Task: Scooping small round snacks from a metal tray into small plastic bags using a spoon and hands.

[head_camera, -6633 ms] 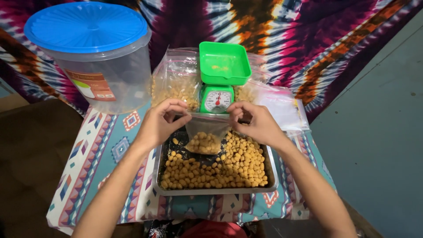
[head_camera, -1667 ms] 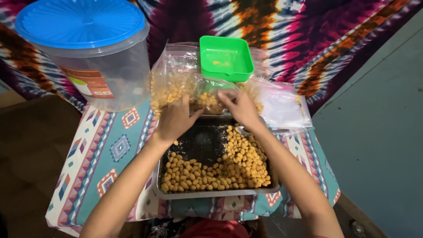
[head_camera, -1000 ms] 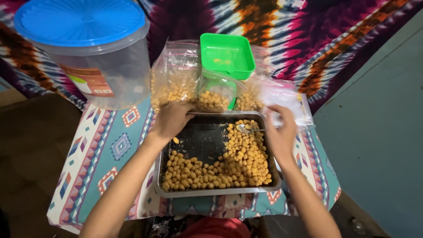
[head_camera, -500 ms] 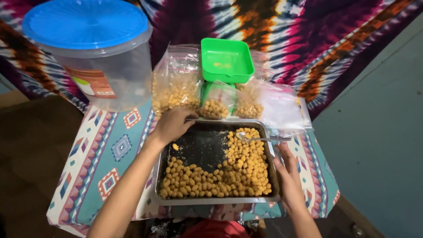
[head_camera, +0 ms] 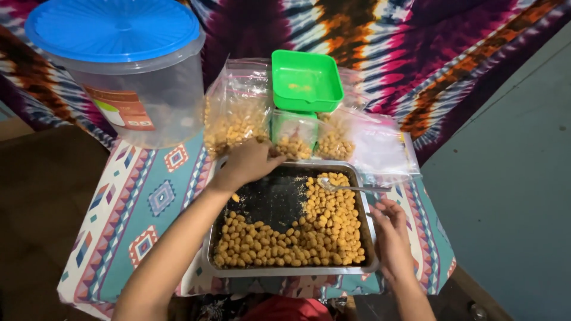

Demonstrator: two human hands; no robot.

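A rectangular metal baking tray (head_camera: 369, 220) sits in the lower middle of the frame on a table covered by a patterned cloth (head_camera: 148, 202) of teal, pink and white diamonds. The tray's floor is dark and crumb-dusted in its upper left part; the rest is heaped with small round golden-brown snack balls (head_camera: 309, 235), piled along the near edge and up the right side. A metal spoon (head_camera: 348, 187) lies across the balls near the tray's upper right corner, its handle pointing right over the rim.

The left hand (head_camera: 247, 163) rests at the tray's far left rim, fingers curled loosely and pointing toward a small filled plastic bag (head_camera: 294, 139) just beyond the rim; whether it touches or grips the bag cannot be told. The right hand (head_camera: 392, 238) lies beside the tray's right rim, fingers relaxed and holding nothing.

Behind the tray, more clear bags of the same snack (head_camera: 235, 116) stand in a row, with empty clear bags (head_camera: 383, 145) to their right. A green square scale pan (head_camera: 304, 80) sits above the small bag. A large clear tub with a blue lid (head_camera: 119, 35) fills the upper left. A tie-dye cloth (head_camera: 416, 47) hangs behind.
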